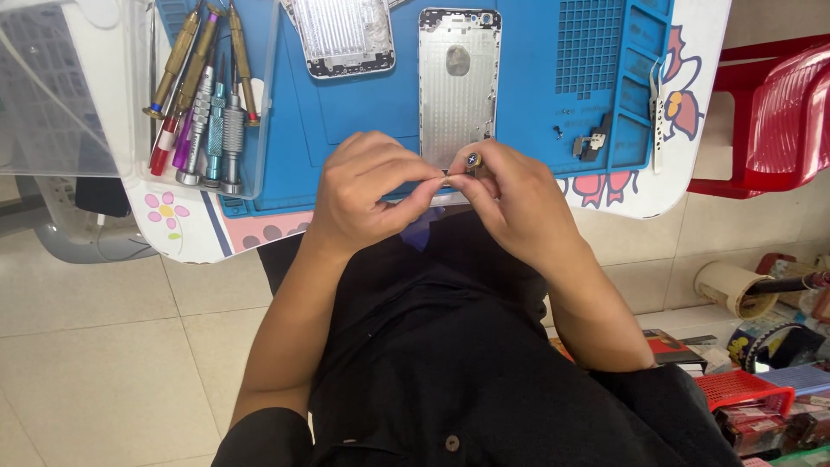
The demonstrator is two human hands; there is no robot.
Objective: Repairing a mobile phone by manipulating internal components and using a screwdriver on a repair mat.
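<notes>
Precision screwdriver (473, 161), its round cap facing the camera, stands nearly upright at the near edge of a silver phone rear housing (458, 82), pinched in the fingers of the right hand (510, 195). The tool's long axis runs down toward the housing's bottom edge, so only the cap and a short piece of the shaft show. The left hand (367, 186) sits just beside it, thumb and forefinger closed together and touching either the tool's shaft or the housing edge; what that grip pinches cannot be told. Both hands meet at the near rim of the blue repair mat (363, 160), with the right hand the one on the tool. The housing lies lengthwise away from the person, its camera end farthest off. A second, perforated metal plate (344, 35) lies to the left of it on the mat. A clear tray of spare screwdrivers (203, 95) stands further left on the white flowered table (186, 229), and small loose parts (590, 143) rest on the mat's right side.
</notes>
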